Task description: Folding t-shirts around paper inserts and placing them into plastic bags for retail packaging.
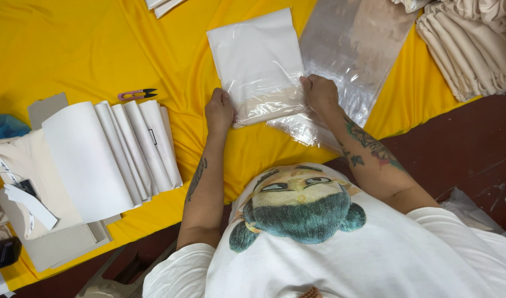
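Both the left hand [219, 111] and right hand [319, 92] are closed on the near end of the bagged shirt [258, 63], whose long axis runs away from them across the counter [71, 49].

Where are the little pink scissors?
In the head view, the pink scissors lie on the yellow cloth, left of the left hand, just above the fanned white sheets.

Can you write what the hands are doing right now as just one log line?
left hand: grips near edge of bagged white garment | right hand: grips same edge | surface: yellow cloth | nearby: snips, clear bags
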